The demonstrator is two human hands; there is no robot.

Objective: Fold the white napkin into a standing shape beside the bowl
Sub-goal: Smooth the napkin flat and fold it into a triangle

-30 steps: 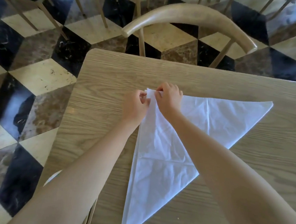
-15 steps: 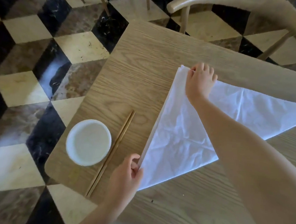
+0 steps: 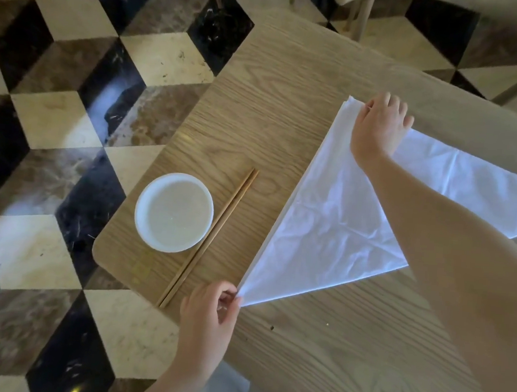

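The white napkin (image 3: pixel 337 226) lies flat on the wooden table (image 3: pixel 289 91), folded into a triangle with one long edge facing the bowl. My left hand (image 3: pixel 209 318) pinches the napkin's near pointed corner at the table's front. My right hand (image 3: pixel 378 127) presses down on the far corner, fingers curled over the cloth. My right forearm crosses over the napkin and hides part of it. The white bowl (image 3: pixel 174 212) stands to the left of the napkin, near the table's left corner.
A pair of wooden chopsticks (image 3: pixel 208 238) lies diagonally between the bowl and the napkin. A wooden chair (image 3: pixel 359 7) stands beyond the table's far edge. Checkered marble floor (image 3: pixel 57 120) lies to the left, past the table edge.
My left hand left the far corner and slid down the napkin's long edge to pinch the near corner. The view swung left, bringing the bowl and chopsticks into sight.
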